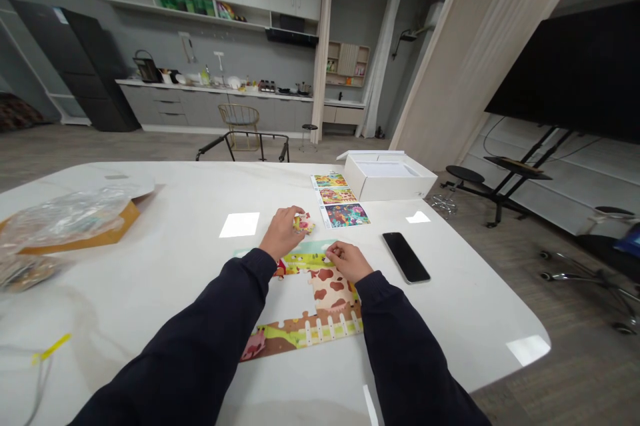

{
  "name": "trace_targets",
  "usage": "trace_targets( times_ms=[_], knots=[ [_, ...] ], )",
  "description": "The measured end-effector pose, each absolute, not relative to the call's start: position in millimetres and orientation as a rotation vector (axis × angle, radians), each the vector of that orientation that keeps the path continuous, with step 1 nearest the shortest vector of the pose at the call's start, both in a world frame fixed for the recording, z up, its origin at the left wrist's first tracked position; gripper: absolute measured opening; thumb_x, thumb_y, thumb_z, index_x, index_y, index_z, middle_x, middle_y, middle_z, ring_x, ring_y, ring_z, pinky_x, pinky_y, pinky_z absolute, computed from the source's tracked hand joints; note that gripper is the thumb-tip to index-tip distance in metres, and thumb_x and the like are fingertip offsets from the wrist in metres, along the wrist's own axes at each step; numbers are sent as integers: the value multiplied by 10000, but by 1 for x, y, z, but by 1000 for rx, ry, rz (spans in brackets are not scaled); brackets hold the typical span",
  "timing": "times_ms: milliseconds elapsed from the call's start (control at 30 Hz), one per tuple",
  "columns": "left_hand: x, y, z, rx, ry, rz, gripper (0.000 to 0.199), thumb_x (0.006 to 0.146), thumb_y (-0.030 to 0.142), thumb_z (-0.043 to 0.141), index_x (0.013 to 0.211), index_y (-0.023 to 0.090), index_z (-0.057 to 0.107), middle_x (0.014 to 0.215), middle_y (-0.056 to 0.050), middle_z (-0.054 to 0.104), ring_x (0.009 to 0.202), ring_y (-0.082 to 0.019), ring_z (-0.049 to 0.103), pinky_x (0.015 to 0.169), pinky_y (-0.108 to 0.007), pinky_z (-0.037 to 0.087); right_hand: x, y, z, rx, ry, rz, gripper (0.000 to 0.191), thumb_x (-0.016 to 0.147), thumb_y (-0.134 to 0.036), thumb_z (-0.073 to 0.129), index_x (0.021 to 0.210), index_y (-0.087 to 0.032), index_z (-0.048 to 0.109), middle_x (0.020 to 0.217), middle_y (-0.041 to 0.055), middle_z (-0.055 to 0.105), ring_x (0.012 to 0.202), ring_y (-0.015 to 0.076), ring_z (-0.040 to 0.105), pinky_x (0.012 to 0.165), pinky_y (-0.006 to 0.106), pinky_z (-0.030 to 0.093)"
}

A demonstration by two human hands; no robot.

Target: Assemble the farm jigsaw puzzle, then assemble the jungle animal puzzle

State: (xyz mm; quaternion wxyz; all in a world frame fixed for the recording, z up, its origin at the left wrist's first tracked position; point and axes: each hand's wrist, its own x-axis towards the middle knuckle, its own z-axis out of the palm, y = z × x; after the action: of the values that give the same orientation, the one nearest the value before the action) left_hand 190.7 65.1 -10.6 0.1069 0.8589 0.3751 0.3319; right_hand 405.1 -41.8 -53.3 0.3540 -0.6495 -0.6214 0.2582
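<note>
A white stone-topped surface [440, 306] fills the lower frame, and clock directions here are taken from the puzzle, with 12 o'clock pointing away from the person. The partly built jigsaw puzzle [330, 293] lies flat at the middle of the surface, its long axis running left to right and tilted slightly, rising to the right. A fence-and-grass strip forms its near edge, a green strip its far edge, and a cow-patterned section joins them on the right, leaving a gap at the left. At 1 o'clock sits an open white cardboard box [390, 179], its white interior showing and its lid propped behind it. At 9 o'clock a clear plastic bag [65, 216] lies on a brown card sheet [115, 223]. Three picture cards [337, 203] form a column just left of the box, and a black smartphone [406, 257] lies face up at 3 o'clock. The left hand [285, 234] is nearly closed, pinching a puzzle piece [303, 223] above the far edge. The right hand [347, 261] is loosely curled on the green strip; whether it grips anything, I cannot tell.
</note>
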Motion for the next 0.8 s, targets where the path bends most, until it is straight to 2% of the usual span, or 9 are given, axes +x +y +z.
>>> trace_targets(
  times_ms=[200, 367, 500, 800],
  knots=[
    [120, 6, -5, 2578, 886, 1189, 499, 871, 113, 615, 1334, 238, 477, 1334, -91, 596, 1269, -257, 571, 1099, -443, 497, 404, -42, -56, -1667, -1602, 673, 190, 849, -368, 619, 840, -197, 702, 660, -7, 625, 622, 157, 560, 600, 256, 411],
    [78, -19, -20, 2491, 1036, 1247, 588, 845, 159, 685, 1376, 243, 447, 1299, -88, 614, 1171, -258, 625, 1034, -441, 548, 405, -42, -59, -1643, -1610, 687, 280, 849, -456, 600, 854, -193, 696, 647, -7, 600, 616, 164, 539, 591, 266, 400],
    [72, -20, -18, 2408, 1088, 1270, 592, 831, 154, 683, 1369, 245, 455, 1313, -85, 604, 1165, -249, 627, 1030, -429, 542, 406, -42, -57, -1652, -1631, 694, 305, 848, -475, 592, 868, -191, 699, 683, 5, 627, 609, 161, 529, 582, 271, 391],
    [131, -43, -15, 2530, 740, 765, 282, 801, 189, 761, 1067, 268, 709, 1189, -66, 677, 1168, -273, 585, 1057, -460, 489, 405, -39, -60, -1672, -1614, 658, 267, 841, -443, 610, 841, -190, 695, 645, -16, 589, 626, 158, 536, 595, 261, 399]
  ],
)
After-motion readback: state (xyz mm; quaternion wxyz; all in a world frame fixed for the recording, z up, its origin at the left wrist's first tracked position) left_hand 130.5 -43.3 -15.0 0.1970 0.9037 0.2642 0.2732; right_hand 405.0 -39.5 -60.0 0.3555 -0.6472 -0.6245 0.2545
